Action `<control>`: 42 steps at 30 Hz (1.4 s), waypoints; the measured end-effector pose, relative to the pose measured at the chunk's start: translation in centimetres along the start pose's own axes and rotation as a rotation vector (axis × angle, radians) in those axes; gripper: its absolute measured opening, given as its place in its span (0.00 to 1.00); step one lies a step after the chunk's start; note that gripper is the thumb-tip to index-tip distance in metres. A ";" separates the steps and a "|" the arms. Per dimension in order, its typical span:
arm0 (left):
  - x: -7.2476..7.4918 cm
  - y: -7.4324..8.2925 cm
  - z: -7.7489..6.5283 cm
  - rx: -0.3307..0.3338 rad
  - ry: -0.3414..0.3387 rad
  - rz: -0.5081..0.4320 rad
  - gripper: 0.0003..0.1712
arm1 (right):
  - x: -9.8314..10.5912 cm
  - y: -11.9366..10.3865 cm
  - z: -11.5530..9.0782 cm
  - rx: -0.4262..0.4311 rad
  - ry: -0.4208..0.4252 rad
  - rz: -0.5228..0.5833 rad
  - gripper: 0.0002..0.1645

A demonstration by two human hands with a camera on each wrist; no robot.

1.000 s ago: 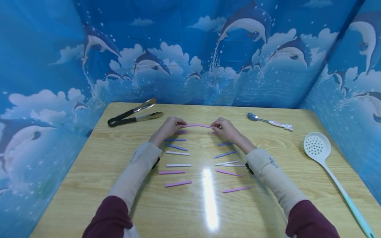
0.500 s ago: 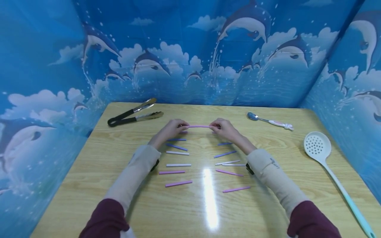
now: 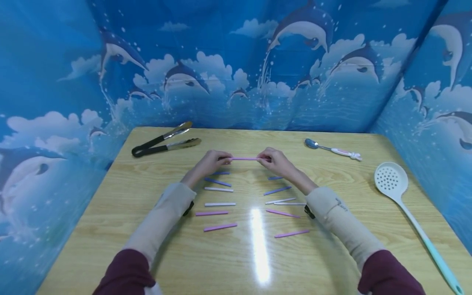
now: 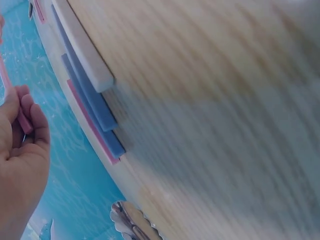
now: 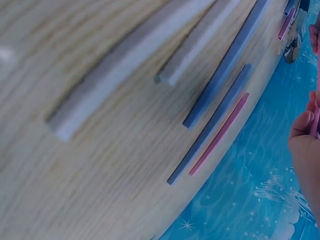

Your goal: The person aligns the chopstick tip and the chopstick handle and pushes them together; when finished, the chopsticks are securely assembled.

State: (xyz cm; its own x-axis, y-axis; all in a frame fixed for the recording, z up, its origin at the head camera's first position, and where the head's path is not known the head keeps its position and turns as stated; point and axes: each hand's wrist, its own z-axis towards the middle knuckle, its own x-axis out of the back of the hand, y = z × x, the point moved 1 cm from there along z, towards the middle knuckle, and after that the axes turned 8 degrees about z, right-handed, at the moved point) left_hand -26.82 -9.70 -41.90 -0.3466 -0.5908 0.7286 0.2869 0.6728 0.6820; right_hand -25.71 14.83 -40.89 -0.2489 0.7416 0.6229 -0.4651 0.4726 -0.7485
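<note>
At the far side of the table my left hand [image 3: 209, 163] pinches one end of a slim pink stick [image 3: 244, 158]. My right hand [image 3: 276, 162] pinches its other end, so it spans straight between the two hands. In the left wrist view the pink stick [image 4: 24, 121] pokes out between thumb and fingers. Blue sticks [image 3: 218, 182] and a white stick [image 3: 219, 189] lie closest to the left hand, while another blue stick [image 3: 277, 190] lies below the right. Each wrist view also shows a pink stick [image 5: 220, 135] on the table, hidden from the head view.
Two columns of sticks lie on the wooden table [image 3: 166, 254], including a pink stick [image 3: 220, 227] and a pink stick [image 3: 292, 233] nearest the front. Tongs [image 3: 166, 141] lie back left, a spoon [image 3: 332, 150] back right, a skimmer [image 3: 391, 180] at right. A dolphin-print curtain [image 3: 236, 61] surrounds the back.
A second ago the pink stick showed a slight bend midway; now it runs straight. Both hands have come slightly nearer with it, and the pink sticks on the table behind them are now covered.
</note>
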 end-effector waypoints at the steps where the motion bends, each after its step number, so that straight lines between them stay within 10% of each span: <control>1: 0.0 0.0 0.0 0.005 0.003 -0.007 0.18 | 0.0 0.0 0.0 -0.002 0.003 0.005 0.08; 12: -0.2 0.4 -0.3 0.006 0.065 -0.057 0.17 | 0.0 -0.4 0.0 0.004 0.042 0.068 0.09; 42: 0.4 -0.7 1.6 -0.236 0.178 0.220 0.11 | 0.8 2.1 1.4 -0.098 0.019 -0.067 0.10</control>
State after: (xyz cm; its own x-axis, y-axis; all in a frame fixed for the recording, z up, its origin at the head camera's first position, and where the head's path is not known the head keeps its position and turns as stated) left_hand -28.56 -9.74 -42.22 -0.0989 -0.5255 0.8450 0.5424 0.6835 0.4885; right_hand -28.08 15.72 -41.69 -0.2035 0.7156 0.6682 -0.3947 0.5646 -0.7248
